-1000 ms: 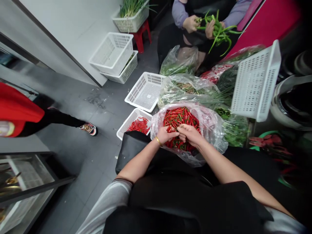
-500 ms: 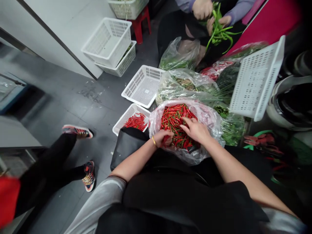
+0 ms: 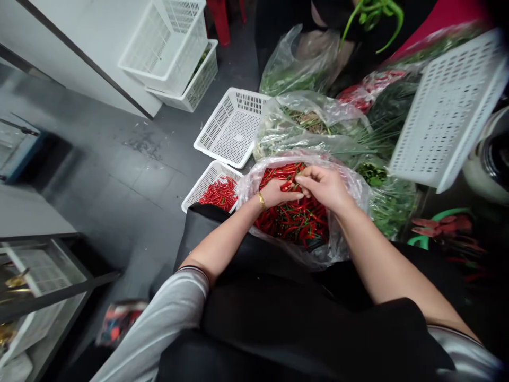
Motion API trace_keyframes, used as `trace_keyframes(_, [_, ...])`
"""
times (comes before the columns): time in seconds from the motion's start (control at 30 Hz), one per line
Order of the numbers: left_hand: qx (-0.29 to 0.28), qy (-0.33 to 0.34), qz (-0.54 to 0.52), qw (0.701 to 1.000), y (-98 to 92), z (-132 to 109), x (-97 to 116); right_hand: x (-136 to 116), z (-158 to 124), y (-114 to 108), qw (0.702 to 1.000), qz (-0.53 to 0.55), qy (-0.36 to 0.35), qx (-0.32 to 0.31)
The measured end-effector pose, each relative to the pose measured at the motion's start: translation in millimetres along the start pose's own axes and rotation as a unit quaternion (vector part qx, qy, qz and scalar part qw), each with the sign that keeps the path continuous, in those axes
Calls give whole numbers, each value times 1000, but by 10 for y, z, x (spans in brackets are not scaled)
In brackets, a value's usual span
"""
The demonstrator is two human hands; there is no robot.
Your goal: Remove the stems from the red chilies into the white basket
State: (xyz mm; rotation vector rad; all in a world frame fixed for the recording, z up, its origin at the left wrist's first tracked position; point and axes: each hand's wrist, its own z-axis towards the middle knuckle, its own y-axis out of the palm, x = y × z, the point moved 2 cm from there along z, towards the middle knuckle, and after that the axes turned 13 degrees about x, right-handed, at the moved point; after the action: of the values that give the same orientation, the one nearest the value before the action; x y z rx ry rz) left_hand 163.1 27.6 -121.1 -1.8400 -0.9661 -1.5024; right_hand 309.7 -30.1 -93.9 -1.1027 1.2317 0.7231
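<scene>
A clear plastic bag (image 3: 350, 185) full of red chilies (image 3: 298, 225) with green stems lies open in front of me. My left hand (image 3: 278, 194), with a gold bracelet at the wrist, is closed on red chilies over the bag. Against it, my right hand (image 3: 323, 185) pinches at the stem end of a chili with thumb and forefinger. Loose red chilies (image 3: 219, 194) fill part of a small white basket (image 3: 191, 200) left of the bag. Behind that basket sits a larger, empty white basket (image 3: 201, 142).
Bags of greens (image 3: 302, 74) lie beyond the chilies. A white basket (image 3: 445, 106) stands tilted at the right. Stacked baskets (image 3: 167, 53) are at the back left. A person's blurred shoe (image 3: 119, 321) is at the lower left, and green peppers (image 3: 371, 16) hang at the top.
My hands have come together above the chilies, and my left hand has lifted chilies from the bag. The view has shifted; the person at the left has moved lower in it.
</scene>
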Motion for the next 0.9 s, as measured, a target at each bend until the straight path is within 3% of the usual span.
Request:
trace_keyframes(0.1, [-14, 8, 49, 999, 53, 1, -22, 68, -52, 22, 994, 83, 66, -26])
trace_keyframes(0.2, [-8, -36, 89, 995, 35, -130, -10, 157, -97, 14, 986, 96, 118, -63])
trace_keyframes(0.3, [-23, -95, 46, 994, 13, -293, 92, 130, -196, -46, 975, 135, 145, -99])
trace_keyframes(0.37, [-39, -131, 0, 991, 25, -380, 170, 35, -282, -91, 979, 136, 115, -103])
trace_keyframes(0.43, [-39, -152, -38, 987, 66, -449, 220, -76, -362, -129, 995, 71, 32, -69])
trace_keyframes(0.5, [-3, -159, -67, 985, 119, -510, 226, -149, -425, -149, 996, -52, -73, 7])
trace_keyframes(0.6, [81, -150, -66, 983, 166, -607, 164, -113, -476, -116, 960, -205, -167, 90])
trace_keyframes(0.7, [114, -110, 7, 987, 137, -678, 102, 26, -488, -1, 977, -158, -137, 33])
trace_keyframes(0.8, [98, -94, 98, 986, 73, -661, 96, 59, -510, 147, 992, -76, -88, -48])
trace_keyframes(0.9, [89, -78, 115, 986, 35, -565, 163, -90, -516, 201, 982, -136, -133, 0])
